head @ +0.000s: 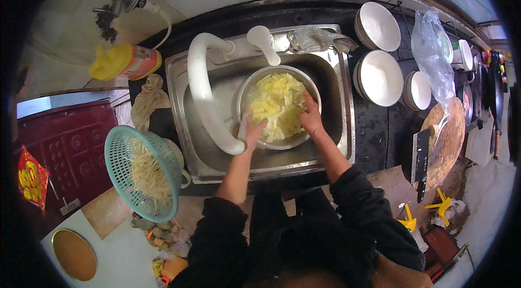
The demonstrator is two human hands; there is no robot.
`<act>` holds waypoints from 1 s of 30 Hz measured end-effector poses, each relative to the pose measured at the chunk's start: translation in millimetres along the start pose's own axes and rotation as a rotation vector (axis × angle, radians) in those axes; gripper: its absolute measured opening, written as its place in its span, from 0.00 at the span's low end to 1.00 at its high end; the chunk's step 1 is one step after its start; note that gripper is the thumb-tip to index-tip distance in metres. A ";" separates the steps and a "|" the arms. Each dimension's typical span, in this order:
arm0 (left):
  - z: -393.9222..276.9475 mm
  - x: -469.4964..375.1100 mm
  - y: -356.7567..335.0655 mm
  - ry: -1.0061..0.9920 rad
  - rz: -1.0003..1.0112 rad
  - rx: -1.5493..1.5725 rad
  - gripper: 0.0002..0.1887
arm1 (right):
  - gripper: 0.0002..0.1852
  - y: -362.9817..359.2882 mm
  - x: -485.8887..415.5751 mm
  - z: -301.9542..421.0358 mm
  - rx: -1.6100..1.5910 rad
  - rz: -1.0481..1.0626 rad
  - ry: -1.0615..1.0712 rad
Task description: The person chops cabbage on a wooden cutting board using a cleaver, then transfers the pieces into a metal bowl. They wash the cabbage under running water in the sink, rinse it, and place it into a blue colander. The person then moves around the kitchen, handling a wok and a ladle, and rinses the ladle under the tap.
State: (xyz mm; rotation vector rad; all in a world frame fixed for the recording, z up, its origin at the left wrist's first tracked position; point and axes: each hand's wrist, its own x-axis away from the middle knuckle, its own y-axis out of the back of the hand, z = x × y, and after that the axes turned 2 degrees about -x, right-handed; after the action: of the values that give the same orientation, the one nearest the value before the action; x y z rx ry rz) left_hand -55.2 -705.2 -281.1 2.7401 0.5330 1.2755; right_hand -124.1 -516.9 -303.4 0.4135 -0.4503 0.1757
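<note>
A round metal basin (313, 80) stands in the stainless steel sink (260, 172), holding water and chopped yellow-green leaves (281, 104) that look like cabbage. My left hand (255, 128) is at the basin's left side, fingers among the leaves at its near edge. My right hand (311, 115) reaches in over the right rim, its fingertips in the leaves. Whether either hand grips any leaves cannot be told. The white curved faucet (202, 88) arches over the sink's left part, its spout end beside my left wrist.
Left of the sink, a teal colander (112, 157) holds bean sprouts, with a cloth (149, 98) and a yellow jug (126, 62) behind. On the right are stacked bowls (380, 78), a plastic bag (433, 52), and a cleaver (420, 155) by a round wooden chopping board (452, 137).
</note>
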 end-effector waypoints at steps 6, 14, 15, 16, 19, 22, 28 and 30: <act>-6.0 1.7 -41.1 -0.078 0.040 -0.097 0.36 | 0.26 -48.8 -22.7 -58.0 -0.338 0.318 -0.187; -31.0 2.8 -3.1 -0.337 -0.043 -0.365 0.24 | 0.18 -19.2 -22.0 27.0 0.611 0.158 0.322; -25.3 -2.7 -5.9 -0.323 -0.112 -0.394 0.23 | 0.19 -21.2 -23.9 39.5 0.698 0.114 0.384; -17.3 -8.2 -9.5 -0.381 -0.198 -0.396 0.23 | 0.29 -25.5 -25.9 50.0 0.705 0.072 0.343; 12.6 -19.4 -25.2 -0.611 -0.175 -0.784 0.23 | 0.41 -36.0 -16.2 57.8 0.980 0.253 0.247; 30.2 -20.9 -17.1 -0.640 0.111 -1.278 0.34 | 0.48 -29.8 -5.1 40.8 1.124 0.378 0.492; 4.8 -2.4 -31.4 -0.244 -0.166 -0.880 0.23 | 0.41 -34.0 -3.9 7.3 0.784 0.143 0.150; -11.6 -4.4 -30.1 -0.149 -0.022 -0.610 0.24 | 0.39 -38.4 -8.7 6.4 0.429 0.146 0.143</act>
State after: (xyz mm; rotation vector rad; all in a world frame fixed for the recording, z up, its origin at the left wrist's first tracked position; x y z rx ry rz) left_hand -74.9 -679.3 -283.0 2.2780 0.1244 1.0021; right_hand -124.5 -555.0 -315.4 0.7838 -0.2996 0.4452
